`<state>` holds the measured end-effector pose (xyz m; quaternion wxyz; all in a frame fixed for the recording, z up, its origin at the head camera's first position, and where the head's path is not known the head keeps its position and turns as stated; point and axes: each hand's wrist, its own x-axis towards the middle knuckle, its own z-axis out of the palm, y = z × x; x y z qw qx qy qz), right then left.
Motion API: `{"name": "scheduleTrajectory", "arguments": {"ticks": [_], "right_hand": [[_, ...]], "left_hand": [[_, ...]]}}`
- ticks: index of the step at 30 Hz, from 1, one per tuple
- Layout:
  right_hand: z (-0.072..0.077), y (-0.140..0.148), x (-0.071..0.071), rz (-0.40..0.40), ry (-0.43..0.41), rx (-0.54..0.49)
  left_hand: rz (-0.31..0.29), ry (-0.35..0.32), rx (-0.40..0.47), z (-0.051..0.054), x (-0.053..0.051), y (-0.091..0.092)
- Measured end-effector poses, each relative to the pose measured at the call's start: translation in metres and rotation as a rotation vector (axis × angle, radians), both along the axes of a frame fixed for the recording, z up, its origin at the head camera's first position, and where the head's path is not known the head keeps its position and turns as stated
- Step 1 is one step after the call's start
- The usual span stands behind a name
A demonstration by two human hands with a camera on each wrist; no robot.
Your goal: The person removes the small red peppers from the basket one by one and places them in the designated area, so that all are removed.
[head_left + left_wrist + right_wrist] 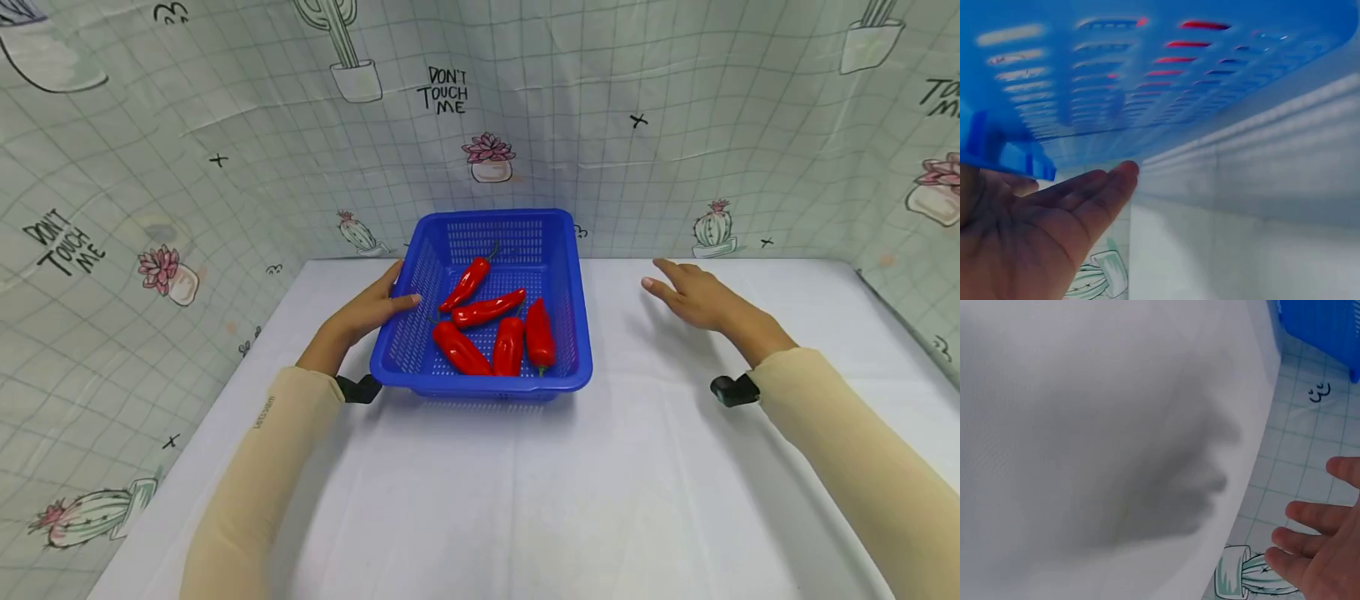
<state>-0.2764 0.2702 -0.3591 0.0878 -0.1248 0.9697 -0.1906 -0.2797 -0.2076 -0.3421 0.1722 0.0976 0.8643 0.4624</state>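
A blue plastic basket (pixel 480 384) with slotted walls is at the middle of the far side of the white table. Several glossy red chili peppers (pixel 489 309) lie loose on its floor. My left hand (pixel 360 312) holds the basket's left rim, the thumb over the edge and the other fingers outside. From the left wrist view, those fingers (pixel 1107 200) stretch along below the rim, beside the slotted wall. To the right of the basket, my right hand (pixel 697 296) hovers over the table with fingers spread, apart from everything and holding nothing.
A white cloth covers the table (pixel 637 500). Behind it and at both sides hangs a grid-patterned curtain (pixel 555 108) printed with potted cacti and lettering. Dark straps (pixel 735 390) show at both wrists, by the beige sleeves (pixel 847 450).
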Motion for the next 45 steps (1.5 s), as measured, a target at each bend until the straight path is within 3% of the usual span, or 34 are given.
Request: {"name": "scheduleTrajectory", "arguments": {"ticks": [5,11,17,21,33,39,45], "right_hand": [[0.006,-0.011,-0.003,-0.025,0.040,-0.046],[0.022,-0.037,-0.004,-0.070,0.191,-0.118],[0.033,-0.067,-0.007,-0.053,0.323,-0.152],[0.040,-0.088,-0.014,-0.043,0.368,-0.171],[0.057,-0.150,-0.026,0.078,0.371,-0.202],[0.061,-0.156,-0.026,0.072,0.296,-0.177],[0.066,-0.157,-0.025,0.072,0.257,-0.205]], "left_hand": [[-0.024,0.009,0.064,-0.004,0.000,0.002],[-0.014,0.012,0.072,-0.007,-0.001,0.003],[0.000,0.012,0.083,-0.009,0.000,0.005],[0.005,0.005,0.100,-0.008,0.000,0.005],[0.024,0.007,0.105,-0.006,0.005,0.005],[0.009,0.035,0.105,-0.007,0.006,0.004],[0.039,0.016,0.098,-0.011,0.002,0.004]]}}
